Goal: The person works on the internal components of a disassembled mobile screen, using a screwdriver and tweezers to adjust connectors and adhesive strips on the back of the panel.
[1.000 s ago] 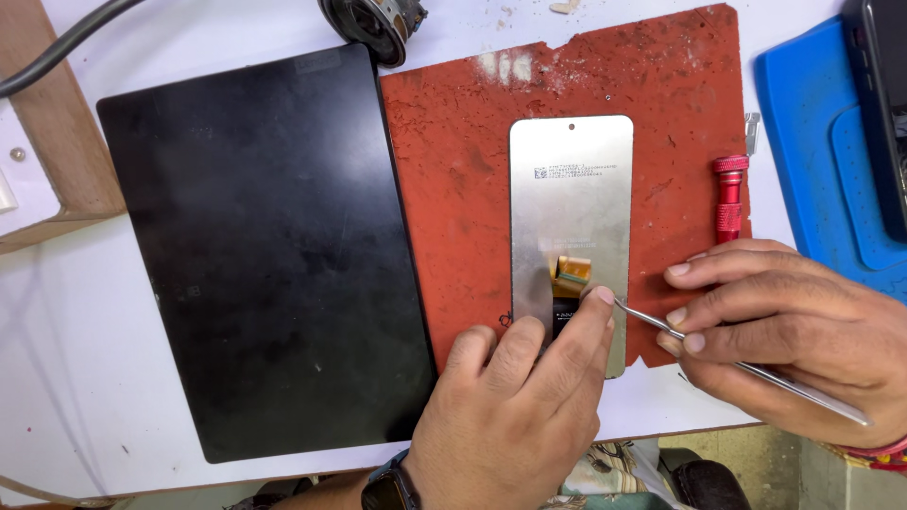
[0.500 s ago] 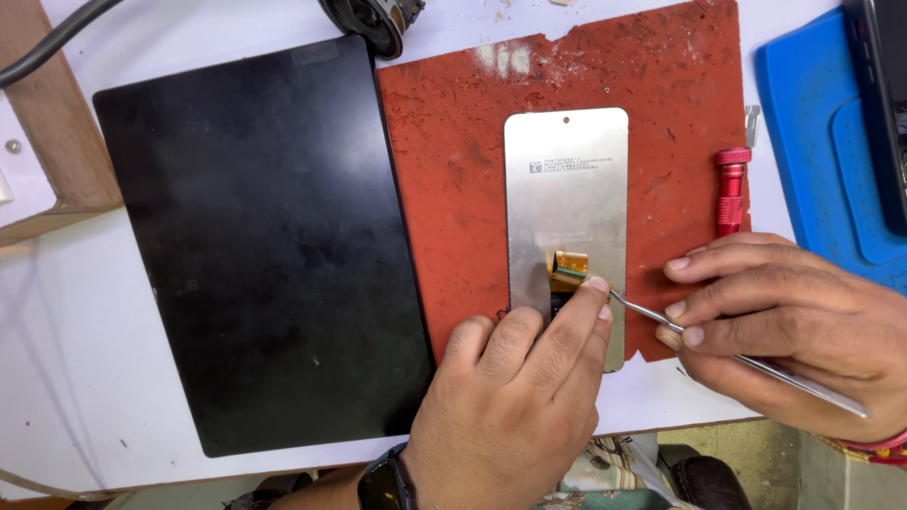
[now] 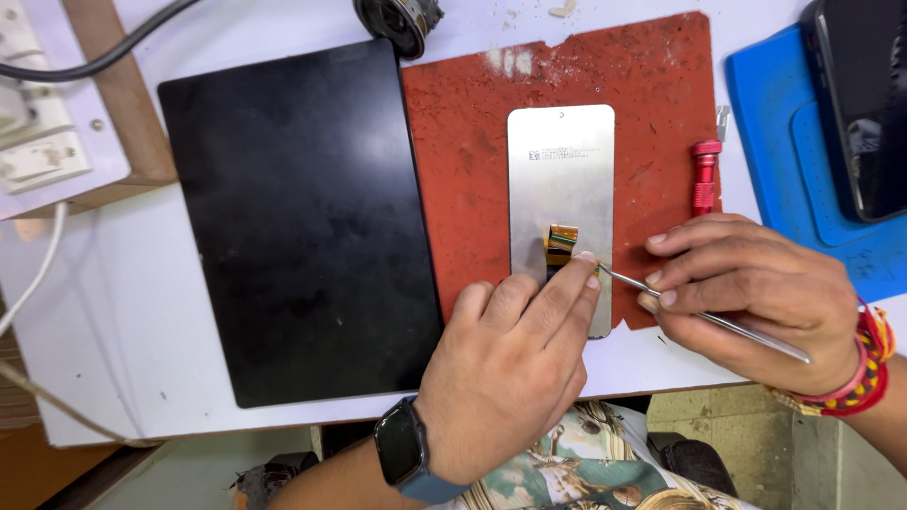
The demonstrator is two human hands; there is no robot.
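The left hand (image 3: 505,373), with a dark watch (image 3: 402,446) on its wrist, lies at six o'clock of the panel (image 3: 561,189). Its fingers are curled together and press down on the near end of the panel, the fingertip (image 3: 586,269) touching just beside the small gold flex connector (image 3: 561,242). Nothing is clasped in that grip; it only pins the panel flat.

At three o'clock of it, the right hand (image 3: 756,293) pinches a thin metal tool (image 3: 704,316) between thumb and fingers, a narrow, tight grip. The tool's tip meets the left fingertip at the connector. Red and yellow threads (image 3: 864,368) circle the right wrist.

The silver panel lies lengthwise on a red mat (image 3: 463,161) on the white tabletop (image 3: 113,312). At nine o'clock of the mat lies a large black slab (image 3: 293,217), touching its edge. A red screwdriver handle (image 3: 704,175) rests at three o'clock of the panel, near the mat's edge. Farther off at two o'clock is a blue mat (image 3: 784,142) bearing a dark device (image 3: 864,104).
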